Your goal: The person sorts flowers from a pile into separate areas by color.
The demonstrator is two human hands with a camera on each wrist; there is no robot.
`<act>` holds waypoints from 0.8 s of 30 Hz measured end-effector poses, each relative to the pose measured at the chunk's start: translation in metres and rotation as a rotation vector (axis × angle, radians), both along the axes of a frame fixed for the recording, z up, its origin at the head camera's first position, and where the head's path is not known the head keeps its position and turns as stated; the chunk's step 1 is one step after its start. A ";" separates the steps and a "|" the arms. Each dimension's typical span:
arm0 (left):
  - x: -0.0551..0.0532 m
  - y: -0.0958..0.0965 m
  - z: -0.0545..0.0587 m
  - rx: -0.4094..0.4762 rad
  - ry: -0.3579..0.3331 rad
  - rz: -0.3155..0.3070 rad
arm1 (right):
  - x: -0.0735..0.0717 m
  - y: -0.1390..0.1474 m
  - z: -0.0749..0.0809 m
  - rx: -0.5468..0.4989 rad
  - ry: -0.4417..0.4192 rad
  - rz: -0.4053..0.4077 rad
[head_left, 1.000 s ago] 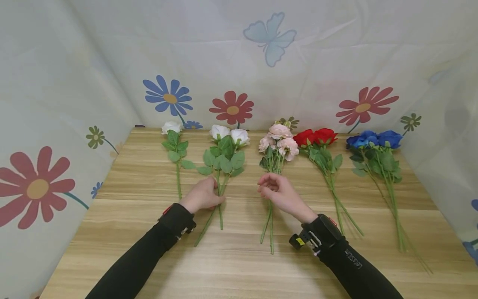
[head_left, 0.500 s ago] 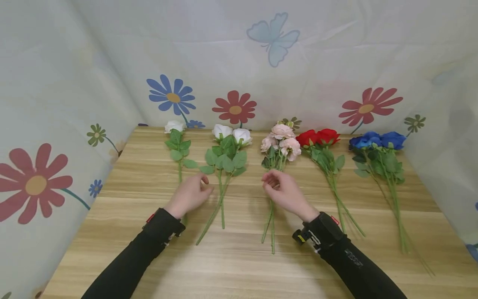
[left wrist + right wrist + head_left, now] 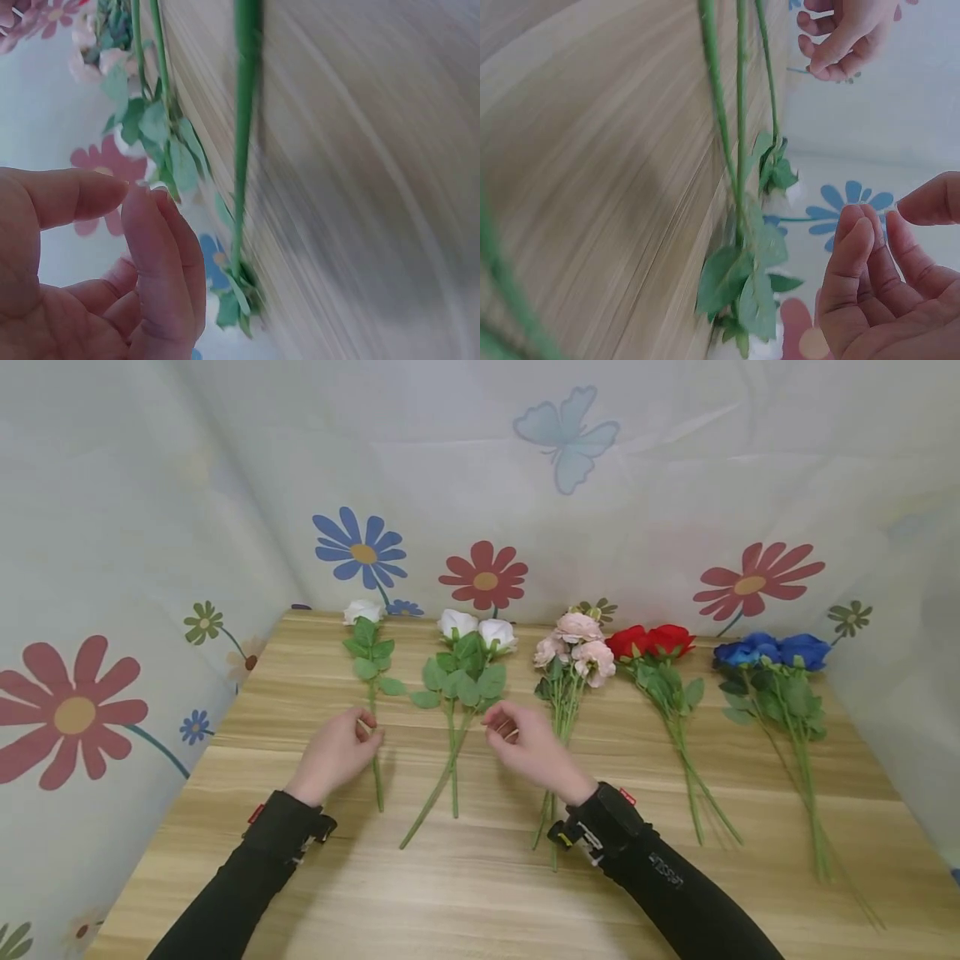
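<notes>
My left hand hovers beside the stem of the single white rose, fingers loosely curled and holding nothing. In the left wrist view, its thumb and fingertips come close together, apart from the green stem. The right hand, also loosely curled and bare, hangs between the pair of white roses and the pink flowers, overlapping part of the pink flowers' stems. The two white roses lie with their stems crossed, and in the right wrist view my right fingers stay clear of them.
Further right on the wooden table lie red roses and blue flowers, heads toward the back edge and stems toward me. A white cloth printed with flowers and a butterfly surrounds the table at the back and sides.
My left hand has come off the paired white roses' stems and moved left to the single rose. My right hand has shifted left from the pink flowers. The flowers lie as before.
</notes>
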State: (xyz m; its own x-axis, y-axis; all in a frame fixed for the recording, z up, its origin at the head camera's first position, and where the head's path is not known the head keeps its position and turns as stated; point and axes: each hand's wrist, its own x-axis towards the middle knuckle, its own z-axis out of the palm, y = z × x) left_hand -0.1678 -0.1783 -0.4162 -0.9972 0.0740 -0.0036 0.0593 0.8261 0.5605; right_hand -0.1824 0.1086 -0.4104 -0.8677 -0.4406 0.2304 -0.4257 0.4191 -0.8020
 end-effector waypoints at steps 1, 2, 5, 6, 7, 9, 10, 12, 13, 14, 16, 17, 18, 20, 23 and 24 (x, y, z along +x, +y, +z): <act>0.000 -0.003 0.000 0.001 0.003 0.005 | 0.000 -0.005 0.000 -0.005 -0.007 0.007; 0.000 -0.006 0.000 0.004 0.004 0.012 | 0.001 -0.009 0.001 -0.008 -0.016 0.014; 0.000 -0.015 0.000 0.014 0.006 0.030 | 0.002 -0.022 0.003 -0.023 -0.047 0.034; -0.001 -0.017 0.001 0.014 0.006 0.037 | 0.002 -0.027 0.004 -0.031 -0.056 0.039; -0.002 -0.019 0.001 0.013 0.007 0.041 | 0.002 -0.031 0.004 -0.038 -0.070 0.040; -0.003 -0.023 0.001 0.015 0.005 0.051 | 0.002 -0.039 0.004 -0.049 -0.086 0.047; -0.004 -0.025 0.000 0.015 0.001 0.056 | 0.001 -0.043 0.004 -0.052 -0.089 0.050; -0.006 -0.028 0.000 0.013 -0.010 0.063 | 0.000 -0.051 0.002 -0.054 -0.091 0.049; -0.007 -0.029 -0.001 0.015 -0.016 0.063 | -0.001 -0.055 0.001 -0.053 -0.089 0.047; -0.008 -0.030 -0.001 0.018 -0.026 0.065 | -0.003 -0.058 0.000 -0.053 -0.089 0.044; -0.011 -0.032 -0.002 0.015 -0.041 0.065 | -0.005 -0.063 -0.001 -0.057 -0.090 0.039; -0.012 -0.032 -0.002 0.013 -0.048 0.064 | -0.005 -0.065 -0.002 -0.057 -0.095 0.034; -0.014 -0.032 -0.003 0.007 -0.055 0.063 | -0.006 -0.066 -0.002 -0.060 -0.101 0.031; -0.018 -0.031 -0.004 -0.008 -0.070 0.063 | -0.007 -0.068 -0.003 -0.066 -0.125 0.028; -0.023 -0.029 -0.005 -0.031 -0.096 0.061 | -0.007 -0.070 -0.005 -0.085 -0.178 0.032; -0.025 -0.028 -0.005 -0.038 -0.103 0.062 | -0.008 -0.070 -0.005 -0.097 -0.202 0.036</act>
